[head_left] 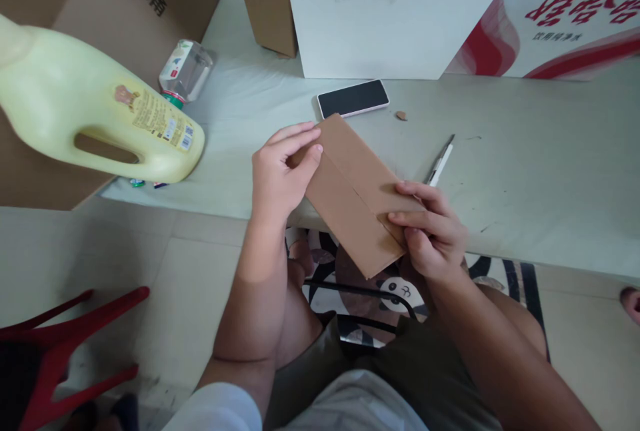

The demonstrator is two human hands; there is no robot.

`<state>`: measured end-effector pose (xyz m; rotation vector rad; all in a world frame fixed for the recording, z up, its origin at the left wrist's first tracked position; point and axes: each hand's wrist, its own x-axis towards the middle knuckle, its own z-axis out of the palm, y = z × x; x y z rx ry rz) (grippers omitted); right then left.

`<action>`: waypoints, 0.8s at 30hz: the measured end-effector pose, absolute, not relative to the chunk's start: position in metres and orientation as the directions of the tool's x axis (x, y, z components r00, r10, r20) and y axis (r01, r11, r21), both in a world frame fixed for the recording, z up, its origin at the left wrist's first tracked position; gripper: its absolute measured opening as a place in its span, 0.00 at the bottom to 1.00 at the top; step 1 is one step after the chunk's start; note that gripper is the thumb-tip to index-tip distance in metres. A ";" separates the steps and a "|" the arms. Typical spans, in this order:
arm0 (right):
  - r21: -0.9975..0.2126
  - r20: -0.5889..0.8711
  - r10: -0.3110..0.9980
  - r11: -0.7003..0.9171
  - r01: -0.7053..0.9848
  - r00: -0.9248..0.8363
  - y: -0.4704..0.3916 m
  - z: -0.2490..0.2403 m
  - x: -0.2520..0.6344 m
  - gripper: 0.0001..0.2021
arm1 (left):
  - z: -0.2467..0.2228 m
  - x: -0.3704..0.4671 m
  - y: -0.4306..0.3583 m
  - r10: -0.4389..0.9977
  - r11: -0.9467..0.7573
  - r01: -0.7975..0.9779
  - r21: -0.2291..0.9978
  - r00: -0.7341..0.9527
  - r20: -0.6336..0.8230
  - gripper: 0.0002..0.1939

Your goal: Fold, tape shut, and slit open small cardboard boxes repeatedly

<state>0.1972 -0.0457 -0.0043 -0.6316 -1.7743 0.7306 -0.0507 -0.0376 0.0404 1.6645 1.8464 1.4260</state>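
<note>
Table (520, 211): cardboard (337, 198) above near edge, L hand (280, 171) pinching its far end, R hand (440, 238) gripping its near-R corner w/ fingertips on top; panels folded flat, seam approx. closed, no tape visible.

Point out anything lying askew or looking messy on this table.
The clear bottle appears to lie on its side by the yellow jug, not upright. A brown scrap sits loose near the black-faced device, like litter, and small dark marks dot the pale cover.
</note>
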 end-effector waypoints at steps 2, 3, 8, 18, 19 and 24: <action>-0.744 0.627 0.723 0.666 0.051 -0.291 -0.046 -0.005 0.197 0.19 | 0.041 -0.051 -0.038 0.873 -0.132 0.600 0.789 -0.306 0.379 0.11; -0.748 0.625 0.725 0.662 0.044 -0.290 -0.046 -0.005 0.197 0.19 | 0.040 -0.052 -0.038 0.876 -0.126 0.604 0.787 -0.305 0.374 0.11; -0.768 0.602 0.747 0.638 0.051 -0.283 -0.049 -0.003 0.197 0.19 | 0.038 -0.054 -0.038 0.873 -0.147 0.605 0.783 -0.293 0.390 0.11; -0.863 0.502 0.857 0.488 -0.131 -0.118 -0.049 -0.014 0.200 0.23 | 0.033 -0.060 -0.038 0.858 -0.153 0.627 0.764 -0.299 0.418 0.11; -0.877 0.465 0.882 0.447 -0.177 -0.080 -0.047 -0.016 0.201 0.23 | 0.033 -0.062 -0.038 0.857 -0.157 0.623 0.767 -0.300 0.419 0.10; -0.935 0.279 0.957 0.289 -0.205 0.077 -0.040 -0.019 0.205 0.19 | 0.029 -0.073 -0.036 0.859 -0.151 0.596 0.789 -0.316 0.404 0.10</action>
